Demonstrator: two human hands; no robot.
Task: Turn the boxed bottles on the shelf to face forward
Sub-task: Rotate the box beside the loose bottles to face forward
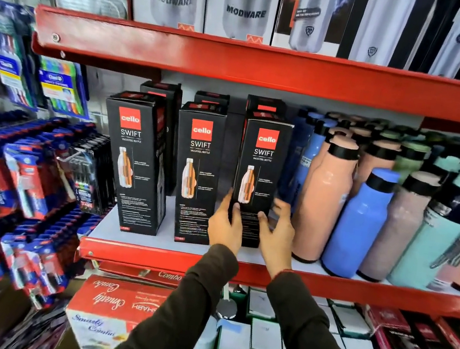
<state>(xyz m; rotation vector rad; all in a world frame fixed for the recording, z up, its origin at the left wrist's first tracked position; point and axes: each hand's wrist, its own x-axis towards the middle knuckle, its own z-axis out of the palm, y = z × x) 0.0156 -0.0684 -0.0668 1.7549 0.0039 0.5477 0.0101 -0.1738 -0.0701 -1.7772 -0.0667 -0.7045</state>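
Observation:
Three black boxed bottles marked "cello SWIFT" stand upright in a front row on the middle shelf (154, 242). The left box (136, 161) is angled slightly. The middle box (198, 170) and the right box (261, 167) show their printed fronts toward me. More black boxes stand behind them. My left hand (226, 224) presses the lower left side of the right box. My right hand (277, 231) cups its lower right side, thumb on the front. Both hands hold this box near its base.
Loose pink, blue and mint bottles (361, 219) crowd the shelf directly right of the box. Toothbrush packs (24, 175) hang on the left. The red shelf above (267, 67) carries Modware boxes. Cartons fill the shelf below.

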